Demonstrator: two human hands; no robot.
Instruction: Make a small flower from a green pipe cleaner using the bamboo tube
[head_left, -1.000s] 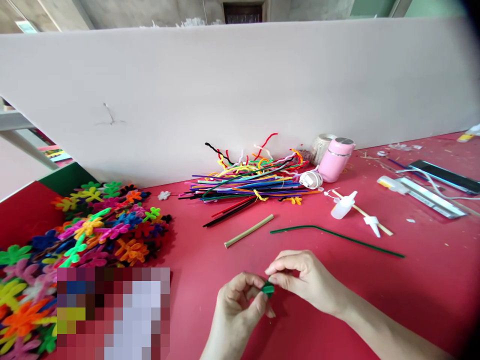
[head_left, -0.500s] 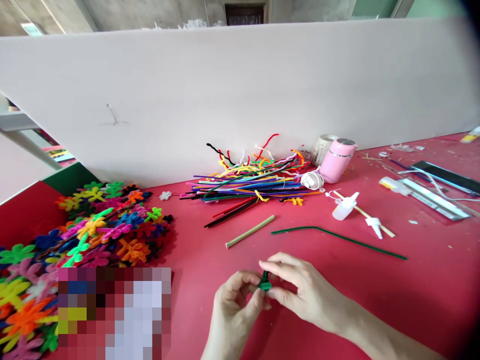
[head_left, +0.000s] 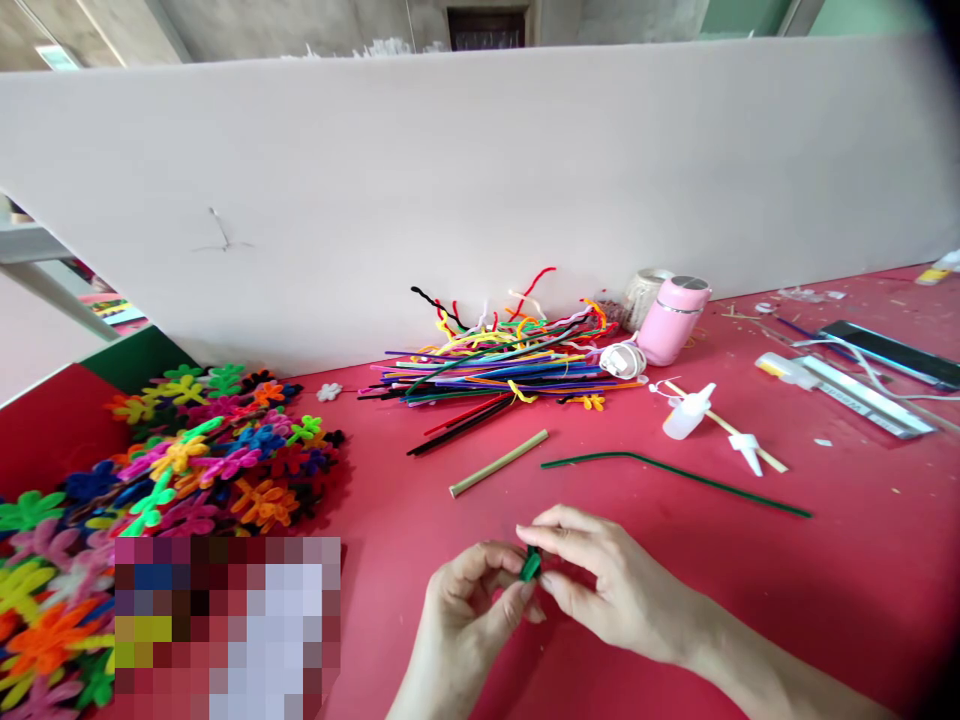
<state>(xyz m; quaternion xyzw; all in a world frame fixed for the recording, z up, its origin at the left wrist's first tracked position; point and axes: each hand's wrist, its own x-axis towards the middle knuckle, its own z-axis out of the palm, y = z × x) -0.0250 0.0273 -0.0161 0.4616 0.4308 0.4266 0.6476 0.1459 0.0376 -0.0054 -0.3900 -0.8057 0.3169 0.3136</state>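
Between my two hands is a small folded piece of dark green pipe cleaner point(head_left: 531, 567). My left hand point(head_left: 476, 600) pinches it from the left with thumb and forefinger. From the right, the fingertips of my right hand point(head_left: 600, 575) close on its upper and right side; part of it is hidden behind the fingers. Beyond the hands, a long green pipe cleaner point(head_left: 690, 477) with a slight bend lies on the red table point(head_left: 420, 540). A short pale stick point(head_left: 499, 464) lies to its left.
A pile of colourful pipe-cleaner flowers point(head_left: 187, 455) fills the left. Loose pipe cleaners point(head_left: 495, 365) lie by the white partition point(head_left: 450, 200). Right of them stand a pink bottle point(head_left: 675, 320), a white cable point(head_left: 622, 359) and a small glue bottle point(head_left: 688, 412); a phone point(head_left: 892, 352) lies far right.
The folded green piece has tilted and turned slightly between my fingertips. Both hands stay in nearly the same place.
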